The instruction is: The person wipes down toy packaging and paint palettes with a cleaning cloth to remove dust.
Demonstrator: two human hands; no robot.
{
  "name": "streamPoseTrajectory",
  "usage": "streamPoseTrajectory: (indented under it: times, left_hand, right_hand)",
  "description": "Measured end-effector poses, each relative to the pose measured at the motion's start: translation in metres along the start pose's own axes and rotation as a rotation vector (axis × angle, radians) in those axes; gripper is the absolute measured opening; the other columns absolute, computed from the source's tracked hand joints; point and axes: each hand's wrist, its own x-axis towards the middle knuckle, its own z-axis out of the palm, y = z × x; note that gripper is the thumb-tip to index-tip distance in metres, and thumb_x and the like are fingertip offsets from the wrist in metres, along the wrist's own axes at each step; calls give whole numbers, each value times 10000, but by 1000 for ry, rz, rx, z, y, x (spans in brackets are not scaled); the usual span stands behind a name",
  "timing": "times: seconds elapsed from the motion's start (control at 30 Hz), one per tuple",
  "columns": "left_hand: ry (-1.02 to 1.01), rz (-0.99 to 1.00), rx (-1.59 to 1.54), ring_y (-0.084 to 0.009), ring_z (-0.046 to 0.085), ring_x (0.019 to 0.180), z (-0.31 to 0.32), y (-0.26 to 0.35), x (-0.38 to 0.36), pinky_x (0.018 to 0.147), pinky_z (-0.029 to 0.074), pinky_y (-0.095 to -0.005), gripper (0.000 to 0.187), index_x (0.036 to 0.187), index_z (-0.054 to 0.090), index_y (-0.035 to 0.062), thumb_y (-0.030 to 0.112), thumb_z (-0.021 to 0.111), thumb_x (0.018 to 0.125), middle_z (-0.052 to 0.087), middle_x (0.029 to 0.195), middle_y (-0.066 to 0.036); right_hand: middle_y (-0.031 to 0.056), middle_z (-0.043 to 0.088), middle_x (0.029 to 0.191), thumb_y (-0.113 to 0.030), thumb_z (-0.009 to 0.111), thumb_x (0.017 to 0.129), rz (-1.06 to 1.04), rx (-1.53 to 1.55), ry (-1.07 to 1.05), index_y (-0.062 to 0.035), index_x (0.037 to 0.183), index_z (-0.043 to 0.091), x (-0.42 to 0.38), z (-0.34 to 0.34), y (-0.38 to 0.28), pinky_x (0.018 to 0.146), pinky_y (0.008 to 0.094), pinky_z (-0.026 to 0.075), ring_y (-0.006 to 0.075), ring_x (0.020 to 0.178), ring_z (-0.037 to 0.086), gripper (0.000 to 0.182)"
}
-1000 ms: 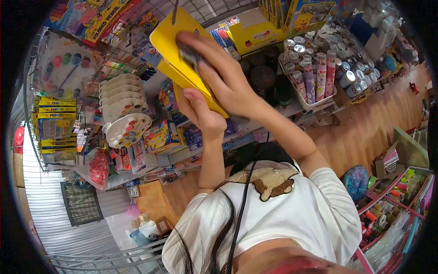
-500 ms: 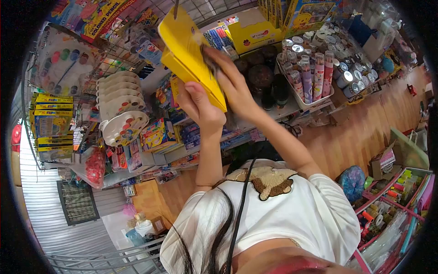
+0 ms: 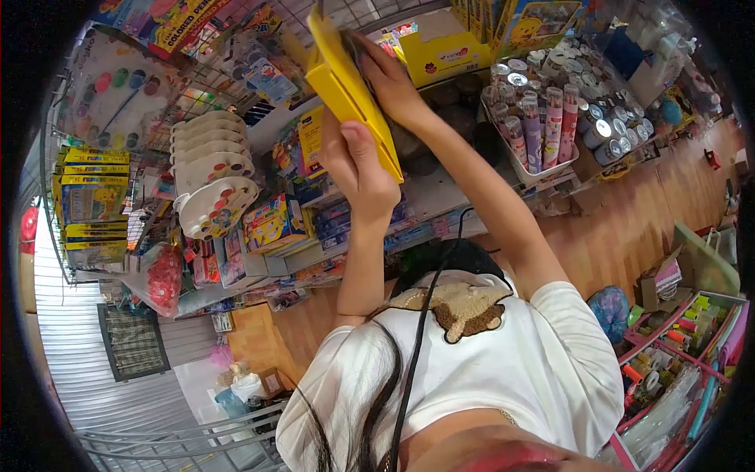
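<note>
A yellow box is held up and tilted near the top centre of the head view, with an open-looking yellow flap at its upper left. My left hand grips its lower part, the thumb across the near face. On the far right side of the box, my right hand presses with bent fingers close together. Something dark and blurred lies between these fingers and the box; I cannot make out what it is. Below and left of the box, another yellow pack stands on the shelf.
Paint palettes and yellow packs hang on the wire rack at left. To the right, a white basket holds pencil tubes, beside many silver-lidded cans. A yellow display box stands behind. Compartmented bins are at lower right.
The box has shifted slightly right and turned more edge-on, with my left hand moving along with it. My right hand has moved up along the box.
</note>
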Motion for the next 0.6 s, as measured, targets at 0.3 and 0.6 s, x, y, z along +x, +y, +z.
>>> streamPoseTrajectory:
  times: [0.3,0.6]
  left_hand:
    - [49,154,89,-150,512,731,1,-4,6,650,396,-266,394,1020,473,-36,324,341,929,544,855,-81]
    - [26,13,-26,-108,447,720,-3,-5,0,668,371,-247,354,892,449,24,345,308,944,473,823,-38]
  right_hand:
    - [150,436,1257,-12,387,802,-326,-41,-92,-42,1218,448,-46,-11,-107,999,351,270,282,1200,375,422]
    - [172,442,1242,-71,410,842,-397,-15,1,-52,1219,441,39,3,-63,963,316,317,280,1162,414,379]
